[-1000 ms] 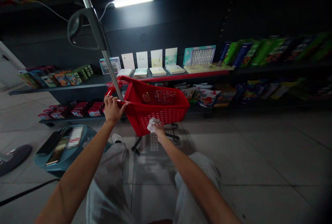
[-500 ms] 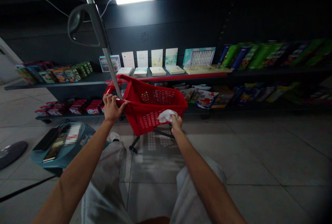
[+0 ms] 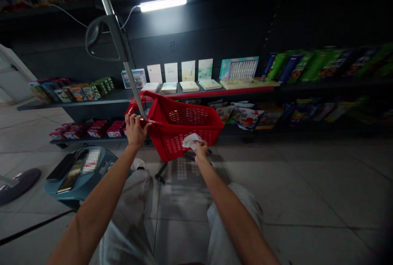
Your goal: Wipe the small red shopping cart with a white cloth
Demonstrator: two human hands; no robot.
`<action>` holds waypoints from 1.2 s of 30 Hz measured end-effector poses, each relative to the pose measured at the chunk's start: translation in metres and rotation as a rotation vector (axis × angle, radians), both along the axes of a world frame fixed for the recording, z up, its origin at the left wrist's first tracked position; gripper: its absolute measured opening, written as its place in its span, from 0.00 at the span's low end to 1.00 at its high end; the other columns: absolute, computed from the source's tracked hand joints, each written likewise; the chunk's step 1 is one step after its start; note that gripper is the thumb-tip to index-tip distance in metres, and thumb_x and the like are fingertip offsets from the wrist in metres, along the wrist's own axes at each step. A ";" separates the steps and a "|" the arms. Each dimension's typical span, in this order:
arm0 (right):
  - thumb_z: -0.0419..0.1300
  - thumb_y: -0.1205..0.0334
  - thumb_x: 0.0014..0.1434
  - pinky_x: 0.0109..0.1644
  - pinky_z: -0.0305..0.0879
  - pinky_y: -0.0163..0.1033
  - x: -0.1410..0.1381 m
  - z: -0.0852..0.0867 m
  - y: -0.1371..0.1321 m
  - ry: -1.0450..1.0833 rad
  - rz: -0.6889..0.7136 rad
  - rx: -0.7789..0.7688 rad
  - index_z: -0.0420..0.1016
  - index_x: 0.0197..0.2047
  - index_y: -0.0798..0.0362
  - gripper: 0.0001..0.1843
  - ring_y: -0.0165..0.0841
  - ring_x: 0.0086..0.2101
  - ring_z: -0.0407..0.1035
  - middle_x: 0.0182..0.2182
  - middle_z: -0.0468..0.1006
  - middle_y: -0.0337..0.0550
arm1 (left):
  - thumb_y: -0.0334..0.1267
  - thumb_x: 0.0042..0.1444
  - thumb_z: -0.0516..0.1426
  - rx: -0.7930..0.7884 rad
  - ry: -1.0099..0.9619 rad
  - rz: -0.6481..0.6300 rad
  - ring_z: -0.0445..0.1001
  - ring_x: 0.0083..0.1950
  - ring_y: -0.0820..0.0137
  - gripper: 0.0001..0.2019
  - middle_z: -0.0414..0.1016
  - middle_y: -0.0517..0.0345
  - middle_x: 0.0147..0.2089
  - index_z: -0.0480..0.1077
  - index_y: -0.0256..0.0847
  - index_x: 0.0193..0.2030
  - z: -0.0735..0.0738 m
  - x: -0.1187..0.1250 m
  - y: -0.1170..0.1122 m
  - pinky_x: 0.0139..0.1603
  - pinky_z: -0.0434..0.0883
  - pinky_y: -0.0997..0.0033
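Observation:
A small red shopping cart point(image 3: 162, 134) with lattice sides stands in front of me on dark legs. My left hand point(image 3: 135, 131) grips its rear rim beside the handle, thumb along the edge and fingers curled over. In my right hand point(image 3: 201, 150) is a crumpled white cloth point(image 3: 191, 140), pinched at its right end and lying against the cart's near side panel. A metal pole point(image 3: 132, 77) with a dark grey loop handle point(image 3: 104, 38) rises at the cart's rear, close to my left hand.
Behind the cart runs a dark shelf point(image 3: 119, 95) with books, boxes and green packs. Snack bags point(image 3: 247, 117) fill the lower level. At left sits a teal machine point(image 3: 73, 187) with a phone point(image 3: 70, 177) on it, near a round base point(image 3: 23, 185). A tube light point(image 3: 163, 4) glows above.
My right hand has moved the cloth leftward along the cart's near side. My left hand keeps its hold on the rim. The whole view has shifted slightly.

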State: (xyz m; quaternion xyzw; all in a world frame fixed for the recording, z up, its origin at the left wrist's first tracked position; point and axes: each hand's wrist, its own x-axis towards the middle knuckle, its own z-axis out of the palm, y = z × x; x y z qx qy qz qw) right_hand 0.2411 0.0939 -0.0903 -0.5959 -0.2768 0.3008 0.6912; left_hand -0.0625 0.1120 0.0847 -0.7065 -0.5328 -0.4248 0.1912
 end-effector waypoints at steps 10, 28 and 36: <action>0.59 0.56 0.53 0.60 0.66 0.45 0.001 0.083 -0.025 -0.435 -0.027 0.279 0.72 0.51 0.51 0.22 0.39 0.51 0.69 0.53 0.73 0.49 | 0.58 0.66 0.55 -0.045 -0.080 0.068 0.40 0.82 0.45 0.28 0.61 0.38 0.72 0.67 0.40 0.63 -0.009 0.012 -0.008 0.72 0.66 0.43; 0.50 0.62 0.71 0.58 0.66 0.38 -0.069 0.146 0.022 -1.165 0.495 0.063 0.70 0.65 0.47 0.21 0.36 0.53 0.72 0.57 0.78 0.44 | 0.61 0.67 0.51 -0.092 -0.006 0.139 0.42 0.81 0.41 0.32 0.62 0.32 0.72 0.65 0.37 0.66 -0.007 0.008 -0.013 0.65 0.69 0.41; 0.51 0.65 0.71 0.59 0.64 0.38 0.039 0.116 0.009 -1.288 0.386 -0.121 0.71 0.66 0.48 0.23 0.37 0.56 0.71 0.59 0.77 0.46 | 0.63 0.67 0.49 -0.097 -0.002 0.153 0.43 0.81 0.41 0.34 0.62 0.30 0.72 0.66 0.37 0.66 -0.009 0.007 -0.014 0.64 0.68 0.42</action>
